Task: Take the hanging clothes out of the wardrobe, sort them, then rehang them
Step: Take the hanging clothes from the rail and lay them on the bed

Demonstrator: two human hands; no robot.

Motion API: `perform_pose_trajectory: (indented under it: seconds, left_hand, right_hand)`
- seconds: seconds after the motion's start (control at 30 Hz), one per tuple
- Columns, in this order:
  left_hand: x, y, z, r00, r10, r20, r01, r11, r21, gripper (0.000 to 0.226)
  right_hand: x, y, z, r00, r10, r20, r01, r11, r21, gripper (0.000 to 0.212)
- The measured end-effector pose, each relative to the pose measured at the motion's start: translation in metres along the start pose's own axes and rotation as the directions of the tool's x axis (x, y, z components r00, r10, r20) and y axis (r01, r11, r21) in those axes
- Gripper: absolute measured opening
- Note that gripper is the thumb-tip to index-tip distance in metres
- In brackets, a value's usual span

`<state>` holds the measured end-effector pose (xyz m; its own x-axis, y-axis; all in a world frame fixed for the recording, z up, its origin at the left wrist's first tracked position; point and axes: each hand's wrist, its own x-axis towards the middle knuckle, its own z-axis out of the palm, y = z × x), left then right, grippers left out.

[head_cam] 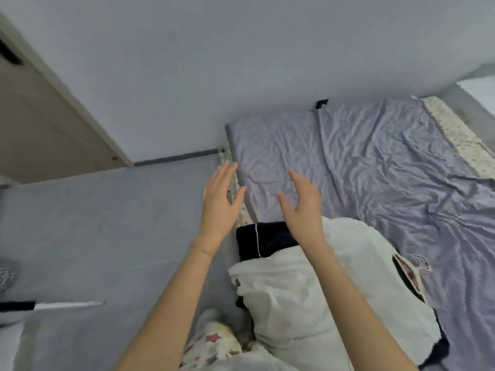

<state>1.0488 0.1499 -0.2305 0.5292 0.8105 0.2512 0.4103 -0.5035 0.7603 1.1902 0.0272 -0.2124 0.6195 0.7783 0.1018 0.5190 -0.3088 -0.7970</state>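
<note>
Two empty hands are held with fingers spread: left hand (218, 199) at the edge of the wrinkled lavender bedsheet (375, 162), right hand (302, 202) above it, beyond a white padded jacket (308, 290).

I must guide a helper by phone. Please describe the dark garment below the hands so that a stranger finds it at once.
Find the bed with the wrinkled grey-blue sheet. On its near left edge lies a big white garment. The dark garment sticks out from under its far end: navy, with one thin white line, unlike the plain white cloth.
</note>
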Motion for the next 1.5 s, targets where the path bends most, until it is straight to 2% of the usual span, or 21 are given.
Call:
perform_pose_trajectory:
  seconds: [0.13, 0.27, 0.5, 0.67, 0.9, 1.17, 1.37, 1.5]
  left_hand:
    - [-0.046, -0.039, -0.110, 0.958, -0.139, -0.249, 0.159, 0.985, 0.063, 0.051]
    - [-0.118, -0.075, -0.210, 0.862, -0.205, -0.464, 0.275, 0.958, 0.087, 0.051]
    - [-0.267, -0.112, -0.340, 0.690, -0.277, -0.668, 0.437, 0.896, 0.081, 0.050]
    - [-0.390, -0.123, -0.421, 0.566, -0.308, -0.765, 0.533, 0.844, 0.055, 0.050]
    - [-0.510, -0.138, -0.502, 0.379, -0.305, -0.874, 0.629, 0.777, 0.002, 0.043]
    - [-0.578, -0.172, -0.558, 0.200, -0.325, -0.924, 0.737, 0.672, -0.077, 0.046]
    - [-0.600, -0.208, -0.622, 0.055, -0.341, -0.939, 0.773, 0.610, -0.176, 0.048]
    - [-0.609, -0.232, -0.666, -0.013, -0.313, -0.950, 0.786, 0.584, -0.204, 0.049]
  right_hand:
    - [-0.012, -0.088, 0.075, 0.956, -0.217, 0.195, 0.216, 0.976, 0.030, 0.052]
    - [-0.055, -0.173, 0.149, 0.829, -0.443, 0.341, 0.435, 0.894, 0.106, 0.053]
    - [-0.171, -0.277, 0.250, 0.619, -0.627, 0.472, 0.581, 0.771, 0.263, 0.054]
    - [-0.276, -0.339, 0.304, 0.521, -0.667, 0.533, 0.559, 0.738, 0.377, 0.055]
    - [-0.392, -0.409, 0.366, 0.337, -0.735, 0.588, 0.569, 0.657, 0.495, 0.048]
    - [-0.451, -0.473, 0.439, 0.140, -0.789, 0.598, 0.554, 0.564, 0.613, 0.050]
    - [-0.482, -0.536, 0.520, -0.037, -0.811, 0.584, 0.503, 0.490, 0.712, 0.050]
    - [-0.498, -0.583, 0.573, -0.147, -0.806, 0.574, 0.470, 0.454, 0.757, 0.051]
